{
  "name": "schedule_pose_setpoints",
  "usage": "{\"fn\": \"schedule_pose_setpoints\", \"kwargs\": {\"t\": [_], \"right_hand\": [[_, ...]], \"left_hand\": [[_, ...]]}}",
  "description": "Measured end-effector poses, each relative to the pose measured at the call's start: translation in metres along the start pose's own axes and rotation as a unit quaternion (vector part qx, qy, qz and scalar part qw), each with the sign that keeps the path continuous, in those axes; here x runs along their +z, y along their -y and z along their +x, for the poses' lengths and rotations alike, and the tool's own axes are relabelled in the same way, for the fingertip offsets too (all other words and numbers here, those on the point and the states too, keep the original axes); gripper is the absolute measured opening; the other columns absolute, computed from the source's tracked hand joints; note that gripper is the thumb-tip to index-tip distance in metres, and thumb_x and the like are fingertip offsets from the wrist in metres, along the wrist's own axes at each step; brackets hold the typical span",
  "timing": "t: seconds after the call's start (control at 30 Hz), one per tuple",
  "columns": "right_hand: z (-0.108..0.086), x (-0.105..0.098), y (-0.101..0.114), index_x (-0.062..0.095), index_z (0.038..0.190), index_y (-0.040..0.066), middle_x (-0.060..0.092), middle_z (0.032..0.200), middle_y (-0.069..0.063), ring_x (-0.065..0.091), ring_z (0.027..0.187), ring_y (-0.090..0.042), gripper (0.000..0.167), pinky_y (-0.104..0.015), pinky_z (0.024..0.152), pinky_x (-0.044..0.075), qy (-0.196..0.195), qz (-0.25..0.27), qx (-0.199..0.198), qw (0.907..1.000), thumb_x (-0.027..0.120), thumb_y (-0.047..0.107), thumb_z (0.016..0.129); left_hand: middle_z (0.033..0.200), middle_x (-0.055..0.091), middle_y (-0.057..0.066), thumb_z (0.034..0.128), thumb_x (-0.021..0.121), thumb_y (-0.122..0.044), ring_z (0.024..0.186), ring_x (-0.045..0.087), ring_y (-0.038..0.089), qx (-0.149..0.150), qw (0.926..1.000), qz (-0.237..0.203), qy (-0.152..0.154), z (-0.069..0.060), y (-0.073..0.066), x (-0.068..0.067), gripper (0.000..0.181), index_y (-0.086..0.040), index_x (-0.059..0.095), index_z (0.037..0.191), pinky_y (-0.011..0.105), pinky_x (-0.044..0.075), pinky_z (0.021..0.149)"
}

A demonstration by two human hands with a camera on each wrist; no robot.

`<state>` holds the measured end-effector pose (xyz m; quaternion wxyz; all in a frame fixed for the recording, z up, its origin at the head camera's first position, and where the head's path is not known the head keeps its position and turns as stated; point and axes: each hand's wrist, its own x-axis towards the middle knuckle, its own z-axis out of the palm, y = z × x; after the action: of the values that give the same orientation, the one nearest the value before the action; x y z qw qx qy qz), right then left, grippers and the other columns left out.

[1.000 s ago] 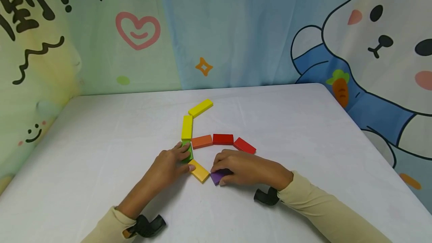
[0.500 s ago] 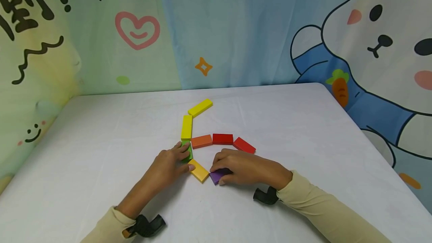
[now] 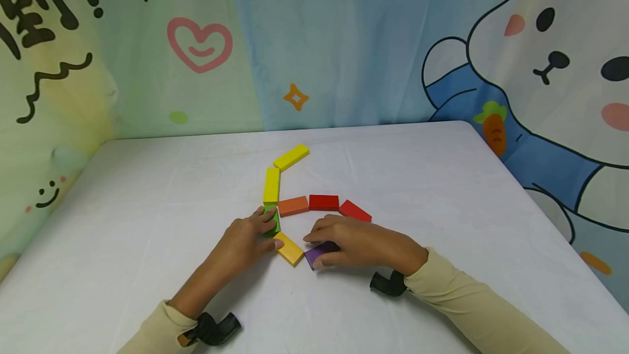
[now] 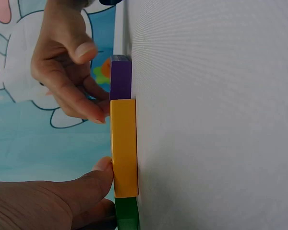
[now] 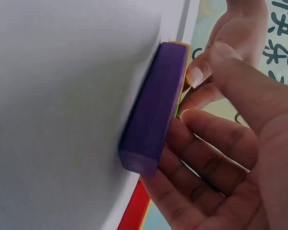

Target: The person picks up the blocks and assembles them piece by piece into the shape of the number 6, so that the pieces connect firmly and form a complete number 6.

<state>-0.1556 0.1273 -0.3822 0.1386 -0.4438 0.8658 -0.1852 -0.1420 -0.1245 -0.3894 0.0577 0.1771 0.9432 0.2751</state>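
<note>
In the head view my left hand [image 3: 245, 239] rests its fingers on a green block [image 3: 277, 226] and its thumb on an amber-yellow block [image 3: 291, 250]. A purple block [image 3: 319, 250] meets the amber block's right end at an angle. My right hand [image 3: 356, 242] hovers around the purple block, thumb on the near side and fingers beyond it. From the right wrist view, the thumb [image 5: 249, 86] is lifted off the purple block [image 5: 151, 110], while the loose fingers lie close along its far side; whether they touch it I cannot tell.
Beyond the hands, an orange block [image 3: 293, 206] and two red blocks, one flat across [image 3: 324, 202] and one slanted [image 3: 355, 210], branch rightward. Two yellow blocks, one lengthwise [image 3: 272, 186] and one slanted [image 3: 292, 157], run toward the back. A white cloth [image 3: 147, 234] covers the table.
My right hand's fingers have loosened and spread from the purple block, which stays put. My left hand and the other blocks have not moved.
</note>
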Motion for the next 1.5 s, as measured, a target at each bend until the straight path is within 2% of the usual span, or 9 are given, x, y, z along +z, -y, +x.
{"fn": "schedule_pose_setpoints", "kwargs": {"t": [0.2, 0.37, 0.67, 0.93, 1.07, 1.3, 1.5], "right_hand": [[-0.007, -0.011, -0.002, 0.067, 0.125, 0.011, 0.061, 0.120, 0.002, 0.052, 0.116, -0.013, 0.036, -0.031, 0.097, 0.046, -0.031, -0.005, 0.008, 0.9995, 0.064, 0.030, 0.095], [-0.018, -0.023, -0.008, 0.068, 0.122, 0.012, 0.061, 0.119, 0.002, 0.052, 0.113, -0.012, 0.034, -0.031, 0.095, 0.047, -0.055, -0.015, 0.019, 0.9982, 0.069, 0.027, 0.092], [-0.038, -0.032, -0.024, 0.066, 0.126, 0.013, 0.058, 0.126, 0.002, 0.049, 0.118, -0.015, 0.044, -0.035, 0.097, 0.047, -0.055, -0.018, 0.062, 0.9964, 0.076, 0.024, 0.086], [-0.044, -0.037, -0.040, 0.064, 0.129, 0.012, 0.058, 0.128, 0.001, 0.049, 0.120, -0.019, 0.050, -0.038, 0.096, 0.047, -0.079, -0.008, 0.060, 0.9951, 0.079, 0.023, 0.083], [-0.044, -0.038, -0.050, 0.062, 0.132, 0.012, 0.056, 0.131, 0.000, 0.046, 0.125, -0.022, 0.056, -0.042, 0.098, 0.046, -0.078, 0.008, 0.059, 0.9952, 0.081, 0.023, 0.081], [-0.045, -0.037, -0.061, 0.055, 0.139, 0.011, 0.046, 0.144, -0.003, 0.037, 0.134, -0.027, 0.066, -0.047, 0.102, 0.042, -0.050, 0.015, 0.094, 0.9942, 0.081, 0.024, 0.080], [-0.045, -0.034, -0.073, 0.053, 0.140, 0.009, 0.046, 0.144, -0.007, 0.038, 0.133, -0.031, 0.067, -0.050, 0.102, 0.041, -0.058, 0.036, 0.086, 0.9939, 0.081, 0.023, 0.081]], "left_hand": [[0.141, 0.051, 0.010, 0.0824, 0.079, -0.021, 0.136, 0.037, 0.032, 0.000, 1.0000, -0.001, 0.001, 0.000, 0.000, 0.000, 0.054, 0.000, 0.060, 0.129, 0.051, 0.038, 0.103], [0.142, 0.050, 0.010, 0.0828, 0.078, -0.021, 0.137, 0.036, 0.032, -0.005, 1.0000, -0.005, 0.005, 0.000, 0.000, 0.000, 0.055, -0.001, 0.059, 0.130, 0.052, 0.037, 0.103], [0.142, 0.050, 0.010, 0.0831, 0.078, -0.021, 0.138, 0.035, 0.032, -0.005, 1.0000, -0.005, 0.005, -0.001, 0.000, 0.000, 0.054, 0.000, 0.059, 0.130, 0.052, 0.037, 0.104], [0.142, 0.050, 0.010, 0.0828, 0.078, -0.021, 0.138, 0.034, 0.031, -0.006, 0.9999, -0.009, 0.007, 0.000, 0.000, 0.000, 0.055, -0.001, 0.059, 0.130, 0.051, 0.036, 0.104], [0.142, 0.050, 0.011, 0.0828, 0.078, -0.020, 0.138, 0.035, 0.032, -0.004, 0.9999, -0.010, 0.006, 0.000, 0.000, -0.001, 0.056, 0.000, 0.058, 0.131, 0.052, 0.036, 0.104], [0.143, 0.049, 0.010, 0.0822, 0.078, -0.022, 0.138, 0.034, 0.033, 0.000, 0.9999, -0.006, 0.008, -0.001, 0.000, -0.001, 0.058, -0.001, 0.058, 0.131, 0.056, 0.034, 0.105], [0.143, 0.048, 0.010, 0.0821, 0.078, -0.023, 0.138, 0.034, 0.033, 0.001, 1.0000, -0.003, 0.008, -0.001, 0.001, -0.001, 0.057, -0.001, 0.058, 0.131, 0.056, 0.034, 0.104]]}}
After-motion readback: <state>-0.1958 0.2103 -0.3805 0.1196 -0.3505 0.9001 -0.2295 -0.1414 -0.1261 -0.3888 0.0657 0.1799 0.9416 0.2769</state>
